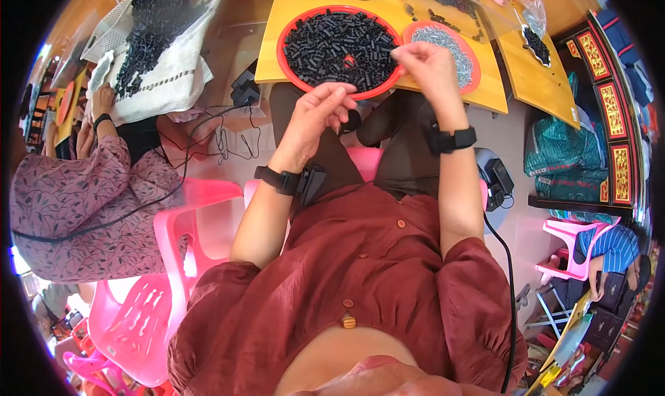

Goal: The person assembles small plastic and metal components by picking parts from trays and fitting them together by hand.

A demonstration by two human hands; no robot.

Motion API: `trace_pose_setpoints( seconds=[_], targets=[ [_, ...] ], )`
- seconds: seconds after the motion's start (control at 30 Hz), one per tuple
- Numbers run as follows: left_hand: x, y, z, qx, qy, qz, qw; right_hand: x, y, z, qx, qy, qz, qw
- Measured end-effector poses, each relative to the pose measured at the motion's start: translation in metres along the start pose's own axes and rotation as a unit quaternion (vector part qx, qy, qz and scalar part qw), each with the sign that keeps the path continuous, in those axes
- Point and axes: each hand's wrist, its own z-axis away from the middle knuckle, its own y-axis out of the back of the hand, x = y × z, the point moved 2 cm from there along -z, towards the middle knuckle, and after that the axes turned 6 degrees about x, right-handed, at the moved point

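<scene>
Left hand (313, 119): held below the red tray (287, 32), fingers pinched on what seems a small black part | right hand (431, 65): raised at the tray's right rim, fingers pinched closed, contents not discernible | black parts (339, 44): heaped in the tray on the yellow surface (495, 91) | smaller tray (474, 49): filled with grey pieces, just beside.

Bright, even daylight fills the scene, with glare on the pink chair (187, 236) at left. Fisheye bending curves the edges, the corners go black, and the rim looks soft.
</scene>
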Motion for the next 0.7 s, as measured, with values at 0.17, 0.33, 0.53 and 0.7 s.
trace_pose_setpoints(
  seconds=[0.17, 0.33, 0.53, 0.7],
  targets=[
    [0.002, -0.004, 0.001, 0.047, -0.004, 0.043, 0.998, -0.02, -0.045, 0.043, -0.125, -0.084, -0.235, 0.96],
    [-0.001, 0.003, -0.001, 0.069, -0.029, 0.012, 0.997, -0.029, -0.058, 0.057, -0.166, -0.071, -0.238, 0.954],
    [-0.001, 0.007, -0.003, 0.084, -0.022, 0.008, 0.996, -0.031, -0.057, 0.062, -0.167, -0.089, -0.228, 0.955],
    [-0.003, 0.006, -0.005, 0.088, -0.011, 0.04, 0.995, -0.025, -0.054, 0.061, -0.149, -0.109, -0.232, 0.955]
  ],
)
